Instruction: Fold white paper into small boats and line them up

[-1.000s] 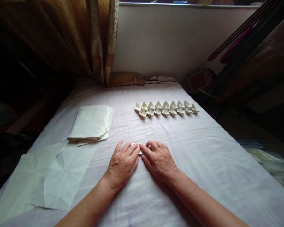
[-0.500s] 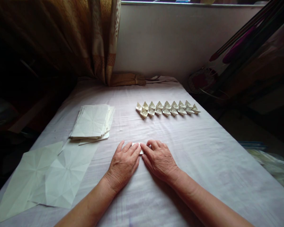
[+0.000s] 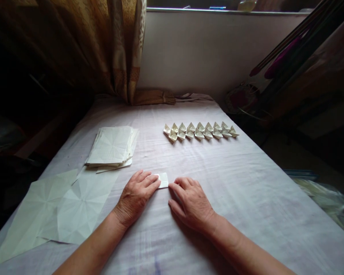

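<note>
My left hand (image 3: 136, 194) lies flat on the cloth-covered table (image 3: 246, 183), its fingertips pressing on a small folded white paper (image 3: 163, 180). Just to the right of that paper rests my right hand (image 3: 190, 202), fingers curled down onto the cloth and holding nothing that I can see. Further back, a double row of several small folded paper boats (image 3: 200, 131) stands on the cloth. A stack of creased square paper sheets (image 3: 113, 147) lies back left of my left hand.
Two loose creased sheets (image 3: 54, 210) lie flat at the front left. A brown curtain (image 3: 114, 49) hangs at the back left before a white wall. Dark rods and clutter (image 3: 283, 57) lean at the right. The table's right edge drops off to a dark floor.
My hands have parted. The left hand slid left, still on the folded paper, and the right hand drew back and right off it. More of the paper shows now.
</note>
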